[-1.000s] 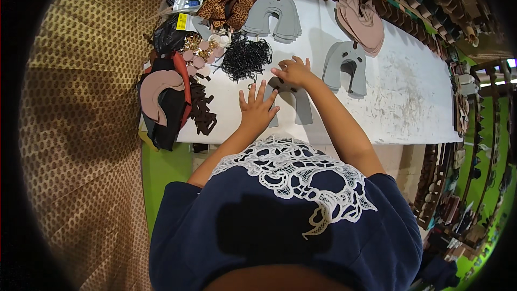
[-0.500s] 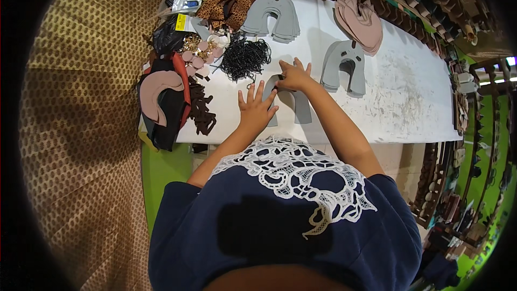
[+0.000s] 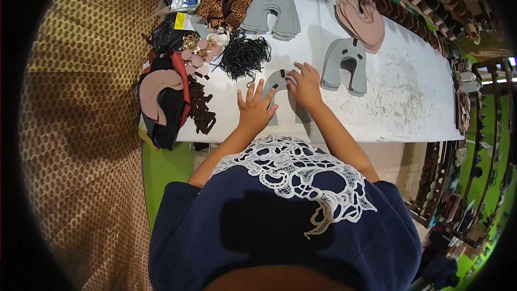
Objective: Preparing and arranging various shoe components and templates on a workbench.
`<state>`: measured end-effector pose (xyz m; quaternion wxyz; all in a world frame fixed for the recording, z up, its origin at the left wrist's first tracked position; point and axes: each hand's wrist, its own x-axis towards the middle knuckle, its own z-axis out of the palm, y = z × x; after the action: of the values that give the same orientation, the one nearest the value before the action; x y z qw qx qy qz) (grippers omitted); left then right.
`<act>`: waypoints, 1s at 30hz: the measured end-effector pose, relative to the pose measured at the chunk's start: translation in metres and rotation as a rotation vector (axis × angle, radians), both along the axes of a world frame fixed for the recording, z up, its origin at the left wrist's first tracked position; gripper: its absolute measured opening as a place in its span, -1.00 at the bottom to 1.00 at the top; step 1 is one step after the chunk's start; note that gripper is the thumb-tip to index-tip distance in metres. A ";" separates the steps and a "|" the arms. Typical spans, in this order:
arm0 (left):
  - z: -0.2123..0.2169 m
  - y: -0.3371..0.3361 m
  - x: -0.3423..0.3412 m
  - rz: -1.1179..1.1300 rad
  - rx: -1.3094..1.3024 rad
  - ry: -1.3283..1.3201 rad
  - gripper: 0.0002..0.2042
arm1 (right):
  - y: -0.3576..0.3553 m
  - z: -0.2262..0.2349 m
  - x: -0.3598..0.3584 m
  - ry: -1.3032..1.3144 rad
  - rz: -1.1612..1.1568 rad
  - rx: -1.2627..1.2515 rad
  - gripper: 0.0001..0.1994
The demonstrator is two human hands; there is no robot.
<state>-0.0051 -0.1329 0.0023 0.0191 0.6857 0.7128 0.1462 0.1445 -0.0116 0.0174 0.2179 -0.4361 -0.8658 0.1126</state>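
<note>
A grey U-shaped piece (image 3: 273,97) lies on the white table in front of me, its curve away from me. Two small dark brown strips sit on it: one strip (image 3: 282,73) at the top of the curve, another strip (image 3: 275,86) lower on the left. My left hand (image 3: 254,110) rests spread over the piece's left arm, fingertips near the lower strip. On the right side of the curve, my right hand (image 3: 306,87) reaches over with fingers partly bent and apart, fingertips touching the piece. What lies beneath those fingertips is hidden.
Right of my hands is a grey U-shaped stack (image 3: 344,67) with dark strips on top; another grey stack (image 3: 272,13) lies farther back. Pink pieces (image 3: 361,22), black beaded strands (image 3: 245,57), a brown strip pile (image 3: 200,108) and pink discs (image 3: 196,59) surround the work.
My right hand has drawn back to the right and slightly nearer, uncovering the curve and the strip at its top. My left hand stays nearly still.
</note>
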 end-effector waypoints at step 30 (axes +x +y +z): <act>-0.001 0.002 0.000 0.019 -0.001 0.040 -0.38 | -0.040 -0.009 0.023 0.168 -0.092 0.033 -0.69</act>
<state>-0.0052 -0.1305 0.0009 0.0038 0.6816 0.7197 0.1320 0.1677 -0.0513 0.0087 0.3020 -0.4609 -0.8252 0.1242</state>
